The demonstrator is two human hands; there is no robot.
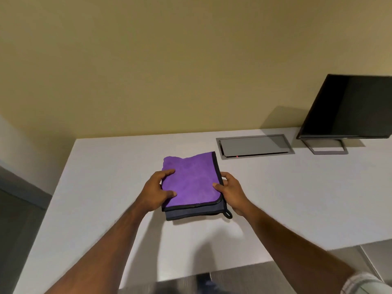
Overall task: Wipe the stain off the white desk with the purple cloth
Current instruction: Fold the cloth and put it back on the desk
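Head view shows my left hand (156,188) and right hand (232,190) each pinching a side edge of the folded purple cloth (191,181), thumbs on top, other fingers hidden underneath; it lies mid white desk (297,198), no stain I can make out

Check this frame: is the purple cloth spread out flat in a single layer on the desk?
No: the purple cloth is folded into a thick stack, held at its sides by the left hand and right hand.
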